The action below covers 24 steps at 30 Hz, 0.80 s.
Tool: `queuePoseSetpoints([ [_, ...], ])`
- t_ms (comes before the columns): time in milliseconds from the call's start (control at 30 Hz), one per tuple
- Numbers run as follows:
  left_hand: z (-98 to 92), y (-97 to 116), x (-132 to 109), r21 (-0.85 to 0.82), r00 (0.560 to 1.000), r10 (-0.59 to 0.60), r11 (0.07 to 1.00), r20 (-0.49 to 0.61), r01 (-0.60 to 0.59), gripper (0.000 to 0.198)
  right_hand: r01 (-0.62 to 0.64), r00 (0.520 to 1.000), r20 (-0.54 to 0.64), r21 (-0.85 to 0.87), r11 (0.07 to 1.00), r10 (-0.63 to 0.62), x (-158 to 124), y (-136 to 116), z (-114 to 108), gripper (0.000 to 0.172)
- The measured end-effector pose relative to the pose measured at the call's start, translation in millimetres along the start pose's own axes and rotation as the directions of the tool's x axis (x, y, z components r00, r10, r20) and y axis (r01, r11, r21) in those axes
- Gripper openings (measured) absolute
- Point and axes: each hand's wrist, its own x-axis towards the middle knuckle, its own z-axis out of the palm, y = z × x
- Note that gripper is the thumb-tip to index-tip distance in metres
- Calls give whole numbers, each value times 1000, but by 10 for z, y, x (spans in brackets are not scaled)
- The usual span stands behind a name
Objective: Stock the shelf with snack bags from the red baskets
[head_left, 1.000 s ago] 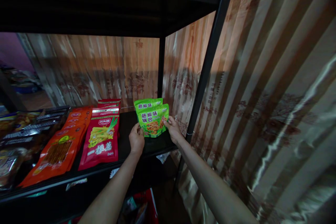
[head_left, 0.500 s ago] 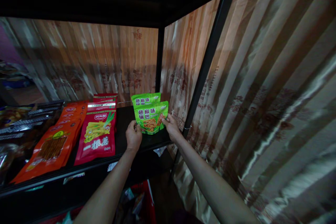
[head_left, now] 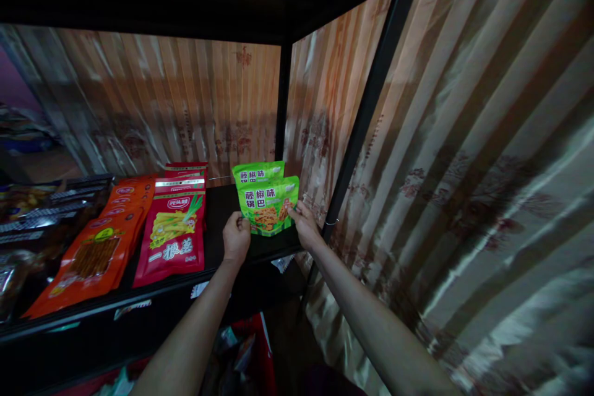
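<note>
A bright green snack bag (head_left: 268,205) with a picture of crispy pieces stands upright on the black shelf (head_left: 220,223), close to its right end. My left hand (head_left: 236,236) has its fingers curled at the bag's lower left edge. On the other side, my right hand (head_left: 304,224) pinches the right edge between thumb and fingers. Directly behind stands a second green bag (head_left: 258,171) of the same kind, only its upper part showing. To the left of my left hand lies a red snack bag (head_left: 172,232), leaning back on others like it.
Orange snack bags (head_left: 99,247) and dark packets (head_left: 41,223) line the shelf farther left. A black post (head_left: 366,111) rises at the right front corner. Pleated curtains (head_left: 464,167) hang behind and right. Below is a red box (head_left: 262,346) with packets inside.
The view has shifted very slightly. Both hands stay on the edges of the front green bag, which has hardly moved.
</note>
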Motion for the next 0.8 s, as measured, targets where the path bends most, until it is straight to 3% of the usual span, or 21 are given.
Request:
queuePoseSetpoints([
  [200, 14, -34, 17, -65, 997, -77, 995, 10, 78, 4, -39, 999, -2, 20, 999, 39, -8, -17, -19, 22],
  [300, 1, 7, 14, -150, 994, -105, 983, 16, 106, 13, -44, 998, -47, 40, 998, 46, 3, -51, -20, 25],
  [467, -26, -14, 19, -250, 987, -122, 964, -106, 93, 17, -42, 987, -155, 67, 997, 52, 70, -38, -78, 28],
  [600, -17, -68, 44, -373, 976, -165, 922, -142, 101, 22, 2, 991, -134, 39, 999, 4, 101, -9, -131, 35],
  [800, 21, -141, 335, -472, 907, -343, 860, -245, 197, 11, 0, 989, -146, 81, 997, 12, 130, -57, -144, 46],
])
